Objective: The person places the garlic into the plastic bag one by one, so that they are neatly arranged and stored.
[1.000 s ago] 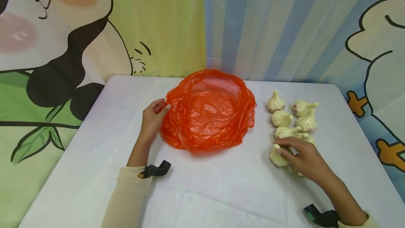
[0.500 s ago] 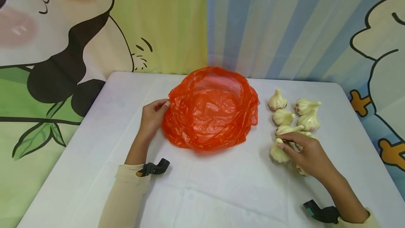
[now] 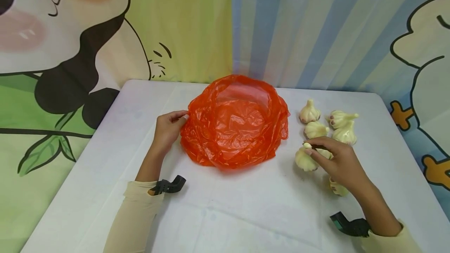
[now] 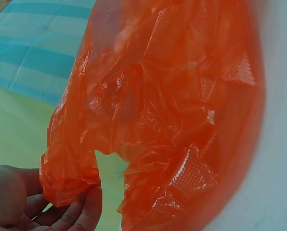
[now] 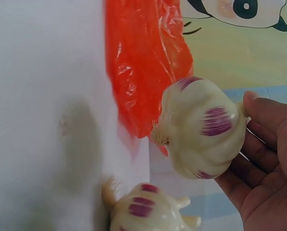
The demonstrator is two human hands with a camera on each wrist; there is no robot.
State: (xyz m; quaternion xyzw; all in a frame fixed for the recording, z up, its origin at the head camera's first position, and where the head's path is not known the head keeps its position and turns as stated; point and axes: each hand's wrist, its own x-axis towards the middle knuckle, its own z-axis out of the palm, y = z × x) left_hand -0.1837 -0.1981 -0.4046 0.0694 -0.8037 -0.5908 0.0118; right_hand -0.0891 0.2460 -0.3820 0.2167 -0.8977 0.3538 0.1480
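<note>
One garlic bulb (image 3: 305, 160) hangs by its stem from the right hand (image 3: 340, 158), lifted off the counter (image 3: 246, 210) at about four o'clock from the middle of the red bag (image 3: 207, 141) in the head view. To do this carry well, I'd grip the stem firmly but gently, lift the bulb a little more so it clears the bag's crumpled rim, and move it level towards nine o'clock. The film looks thin and likely to fold inward, so the edge is best held lightly outward, without tugging.

As for the hands, the right is narrow: thumb and fingertips close on the stem, the round body swinging free of the palm. The left hand (image 3: 167, 130), at nine o'clock from the bag, is nearly closed too, its thumb and fingers pinching a strip of film that may be a handle. Loose bulbs (image 3: 346, 132) lie on the counter from three to four o'clock; the right hand hides part of the group, so I can't count them surely.
</note>
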